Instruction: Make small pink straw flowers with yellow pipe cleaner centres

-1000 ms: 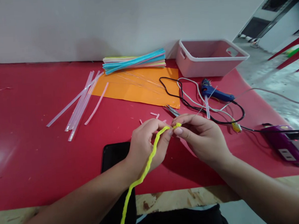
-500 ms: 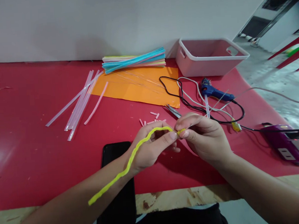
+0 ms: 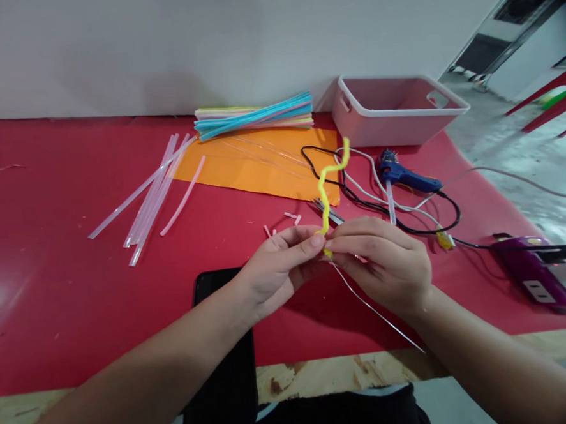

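A wavy yellow pipe cleaner point(image 3: 324, 190) rises from between my fingertips, its free end pointing away from me. My left hand point(image 3: 286, 263) pinches it near its lower end, thumb on top. Right beside, my right hand point(image 3: 384, 260) has its fingers closed on the same short end. A thin bare wire point(image 3: 375, 310) runs from that spot down and to the right, over the table. Just behind the hands lie metal pliers or scissors point(image 3: 328, 212), partly covered, and small pink cut pieces point(image 3: 293, 218).
Pink strips point(image 3: 152, 194) lie left of an orange sheet point(image 3: 261, 165). Coloured pipe cleaners point(image 3: 253, 116) are bundled behind it. At right are a pink basket point(image 3: 402, 125), a blue glue gun point(image 3: 410, 177) with cords, and a purple power strip point(image 3: 531, 270). A black phone point(image 3: 225, 369) lies under my left forearm.
The yellow pipe cleaner has swung from lying along my left forearm to pointing away from me. The wire now points down to the right. My right hand has turned over the joint.
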Demonstrator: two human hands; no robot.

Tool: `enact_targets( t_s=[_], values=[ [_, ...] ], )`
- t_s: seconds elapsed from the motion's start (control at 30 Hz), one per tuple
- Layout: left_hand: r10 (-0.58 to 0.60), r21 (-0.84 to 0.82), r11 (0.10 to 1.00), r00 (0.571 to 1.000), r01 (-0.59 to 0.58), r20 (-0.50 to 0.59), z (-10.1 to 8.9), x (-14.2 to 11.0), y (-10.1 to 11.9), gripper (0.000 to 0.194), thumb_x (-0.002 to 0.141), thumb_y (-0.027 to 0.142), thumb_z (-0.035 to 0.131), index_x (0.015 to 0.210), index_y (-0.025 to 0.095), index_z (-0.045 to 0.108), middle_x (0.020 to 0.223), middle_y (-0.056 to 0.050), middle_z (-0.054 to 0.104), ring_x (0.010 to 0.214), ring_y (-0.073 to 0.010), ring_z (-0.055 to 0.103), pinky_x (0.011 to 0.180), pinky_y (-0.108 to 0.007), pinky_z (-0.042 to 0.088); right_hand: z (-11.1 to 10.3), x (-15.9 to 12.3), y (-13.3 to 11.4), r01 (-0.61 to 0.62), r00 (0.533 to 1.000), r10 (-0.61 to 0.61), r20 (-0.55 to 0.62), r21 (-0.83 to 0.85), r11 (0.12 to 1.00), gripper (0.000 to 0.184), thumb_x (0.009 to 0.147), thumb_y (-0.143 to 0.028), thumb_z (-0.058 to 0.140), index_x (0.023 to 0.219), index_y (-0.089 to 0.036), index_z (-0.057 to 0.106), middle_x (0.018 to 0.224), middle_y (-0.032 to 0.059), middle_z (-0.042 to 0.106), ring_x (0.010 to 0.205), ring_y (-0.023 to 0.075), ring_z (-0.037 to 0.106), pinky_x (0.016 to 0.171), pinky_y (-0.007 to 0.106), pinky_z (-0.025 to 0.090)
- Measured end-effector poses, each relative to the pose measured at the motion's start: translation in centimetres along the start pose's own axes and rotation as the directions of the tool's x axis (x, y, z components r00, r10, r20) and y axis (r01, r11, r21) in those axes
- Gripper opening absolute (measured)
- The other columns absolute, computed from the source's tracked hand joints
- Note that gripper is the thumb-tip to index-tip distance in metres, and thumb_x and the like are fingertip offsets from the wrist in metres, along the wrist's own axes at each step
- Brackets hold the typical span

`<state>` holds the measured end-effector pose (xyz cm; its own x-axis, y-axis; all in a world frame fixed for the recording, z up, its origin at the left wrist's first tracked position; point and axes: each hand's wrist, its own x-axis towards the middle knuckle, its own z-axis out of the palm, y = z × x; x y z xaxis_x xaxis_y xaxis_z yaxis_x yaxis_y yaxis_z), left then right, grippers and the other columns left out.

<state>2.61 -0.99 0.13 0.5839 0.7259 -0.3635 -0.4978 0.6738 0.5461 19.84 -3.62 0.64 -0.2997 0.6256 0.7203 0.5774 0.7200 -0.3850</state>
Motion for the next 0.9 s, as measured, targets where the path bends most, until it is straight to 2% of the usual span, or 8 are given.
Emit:
enact_targets(
  t_s=[0.13,0.3,0.4,0.53,0.6,0.7,0.8,0.9],
  values=[
    [0.090,-0.027,0.995,0.992,-0.093,-0.093,0.0,0.2,0.0,0.016,0.073,0.014,0.078,0.079,0.015,0.064,0.073,0.003,0.066,0.068,-0.0080,0.065,0.074,-0.024,0.056,0.0,-0.1,0.2,-0.046,0.999,0.046,-0.002,-0.039,0.998,0.031,0.081,-0.004,0.062,0.102,-0.025,0.068,0.093,0.0044,0.071,0.083,0.0168,0.068,0.076,0.031,0.057],
    [0.180,0.003,0.983,0.972,-0.182,-0.152,-0.1,0.3,0.3,0.009,0.079,0.014,0.071,0.086,0.015,0.065,0.080,-0.002,0.070,0.081,-0.0151,0.070,0.073,-0.029,0.058,-0.5,-0.1,0.2,-0.102,0.992,0.098,-0.078,-0.040,0.994,0.035,0.076,0.000,0.063,0.100,-0.025,0.068,0.095,0.0049,0.069,0.087,0.0196,0.067,0.079,0.036,0.056],
    [0.220,0.125,0.971,0.965,-0.203,-0.143,0.0,0.1,0.3,0.016,0.079,0.019,0.072,0.095,0.017,0.069,0.076,0.000,0.067,0.072,-0.0122,0.067,0.061,-0.023,0.056,-0.6,-0.1,0.2,-0.004,0.993,-0.003,-0.114,-0.059,0.998,0.042,0.075,0.002,0.064,0.105,-0.027,0.068,0.098,0.0049,0.070,0.094,0.0226,0.066,0.086,0.042,0.055],
    [0.310,0.294,0.918,0.944,-0.266,-0.116,0.1,-0.3,0.1,0.031,0.073,0.027,0.079,0.101,0.019,0.071,0.072,0.003,0.063,0.056,-0.0047,0.053,0.046,-0.014,0.043,-0.5,-0.2,-0.3,0.162,0.984,-0.169,-0.048,-0.129,0.978,0.046,0.073,-0.001,0.069,0.111,-0.028,0.067,0.105,0.0035,0.074,0.106,0.0263,0.063,0.091,0.046,0.054],
    [0.312,0.300,0.915,0.945,-0.271,-0.097,0.2,-0.3,-0.1,0.029,0.069,0.028,0.082,0.093,0.017,0.071,0.069,0.003,0.063,0.054,-0.0039,0.051,0.046,-0.014,0.041,-0.3,-0.2,-0.7,0.160,0.986,-0.166,-0.017,-0.186,0.969,0.044,0.074,-0.002,0.069,0.111,-0.026,0.067,0.109,0.0039,0.074,0.111,0.0275,0.061,0.092,0.047,0.054],
    [0.309,0.276,0.920,0.948,-0.279,-0.072,0.3,-0.3,-0.2,0.024,0.068,0.028,0.083,0.081,0.014,0.069,0.065,0.002,0.063,0.054,-0.0045,0.053,0.048,-0.015,0.040,0.0,-0.1,-1.3,0.056,0.998,-0.064,-0.016,-0.304,0.951,0.038,0.077,-0.006,0.069,0.112,-0.020,0.066,0.113,0.0082,0.072,0.115,0.0305,0.058,0.099,0.053,0.048],
    [0.336,0.279,0.909,0.941,-0.310,-0.050,0.4,-0.4,-0.3,0.018,0.072,0.026,0.080,0.082,0.015,0.070,0.064,0.003,0.063,0.054,-0.0041,0.052,0.051,-0.016,0.040,0.0,0.1,-1.4,-0.034,0.999,0.020,-0.043,-0.365,0.930,0.022,0.081,-0.013,0.069,0.103,-0.017,0.068,0.100,0.0090,0.074,0.109,0.0307,0.060,0.104,0.057,0.041],
    [0.373,0.314,0.881,0.928,-0.355,0.002,0.4,-0.5,-0.5,0.015,0.073,0.020,0.079,0.086,0.016,0.071,0.068,0.003,0.065,0.057,-0.0035,0.053,0.055,-0.015,0.042,-0.2,0.1,-1.3,-0.033,0.999,0.018,-0.047,-0.340,0.940,0.009,0.082,-0.012,0.068,0.089,-0.017,0.066,0.082,0.0058,0.071,0.091,0.0245,0.063,0.100,0.052,0.044]
  ],
)
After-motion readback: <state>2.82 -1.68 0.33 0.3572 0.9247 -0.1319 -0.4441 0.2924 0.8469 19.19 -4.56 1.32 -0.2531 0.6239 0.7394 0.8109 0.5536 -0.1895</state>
